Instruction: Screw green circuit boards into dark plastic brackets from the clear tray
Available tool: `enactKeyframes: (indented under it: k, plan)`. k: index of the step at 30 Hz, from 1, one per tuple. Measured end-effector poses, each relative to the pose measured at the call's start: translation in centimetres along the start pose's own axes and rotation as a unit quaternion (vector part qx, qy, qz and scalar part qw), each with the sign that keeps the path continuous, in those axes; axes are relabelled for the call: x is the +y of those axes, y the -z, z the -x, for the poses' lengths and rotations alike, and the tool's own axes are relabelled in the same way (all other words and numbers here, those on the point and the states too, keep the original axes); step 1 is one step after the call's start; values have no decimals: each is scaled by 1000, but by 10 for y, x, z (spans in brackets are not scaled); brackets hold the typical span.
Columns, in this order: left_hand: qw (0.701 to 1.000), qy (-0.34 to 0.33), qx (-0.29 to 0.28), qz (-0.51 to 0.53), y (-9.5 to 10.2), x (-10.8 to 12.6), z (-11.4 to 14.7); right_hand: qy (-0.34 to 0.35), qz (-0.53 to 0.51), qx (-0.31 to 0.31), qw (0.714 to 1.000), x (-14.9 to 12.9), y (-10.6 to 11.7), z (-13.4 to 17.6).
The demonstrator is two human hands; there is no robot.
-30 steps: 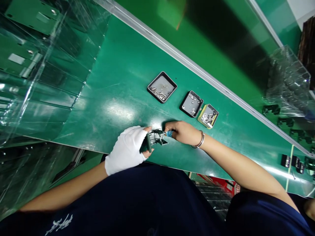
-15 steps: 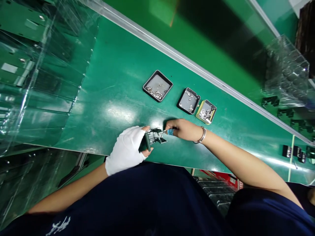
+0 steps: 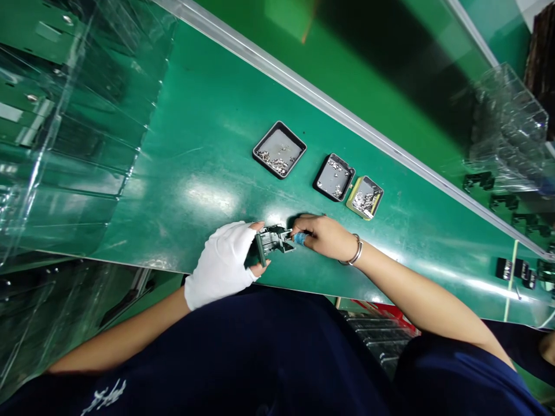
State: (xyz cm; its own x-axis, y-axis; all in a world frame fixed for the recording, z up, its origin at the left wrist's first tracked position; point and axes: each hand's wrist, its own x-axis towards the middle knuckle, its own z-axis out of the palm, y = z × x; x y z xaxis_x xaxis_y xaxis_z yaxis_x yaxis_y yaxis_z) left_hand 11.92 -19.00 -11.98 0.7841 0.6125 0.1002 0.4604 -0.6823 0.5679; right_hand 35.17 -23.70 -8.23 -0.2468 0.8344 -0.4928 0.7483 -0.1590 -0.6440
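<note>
My left hand [image 3: 225, 260], in a white glove with bare fingertips, grips a dark green plastic housing [image 3: 274, 241] by its left end, thumb and fingers on opposite sides. The housing is held above the green bench, its slotted end facing right. At that end is my right hand [image 3: 323, 234], fingers pinched together at the housing's edge, a blue wrap round one finger. Whatever lies between those fingertips is too small or hidden to name.
Beyond my hands stand a large black tray [image 3: 280, 150], a smaller black tray [image 3: 333, 177] and a yellow-edged tray [image 3: 365, 197], each holding small shiny metal parts. Clear plastic trays [image 3: 87, 127] pile up at left. Black parts [image 3: 503, 268] lie far right. A metal rail [image 3: 303, 84] borders the bench.
My right hand has shifted slightly down, its fingers still pinched by the housing's right end. The left hand keeps the same hold. The whole view has moved a little.
</note>
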Motion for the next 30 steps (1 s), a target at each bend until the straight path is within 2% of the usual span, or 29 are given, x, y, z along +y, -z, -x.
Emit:
enactKeyframes:
  k: [11, 17, 23, 30]
  plan:
    - [1000, 5, -4, 5, 1, 0, 1, -23, 24, -11, 999, -6, -2, -1]
    - [1000, -4, 3, -4, 0, -1, 2, -31, -5, -38, 999, -2, 2, -4]
    - [1000, -6, 4, -4, 1, 0, 1, -37, 8, -28, 999, -4, 1, -3]
    - [1000, -6, 2, -4, 2, 1, 1, -47, 27, -56, 997, -12, 4, -8]
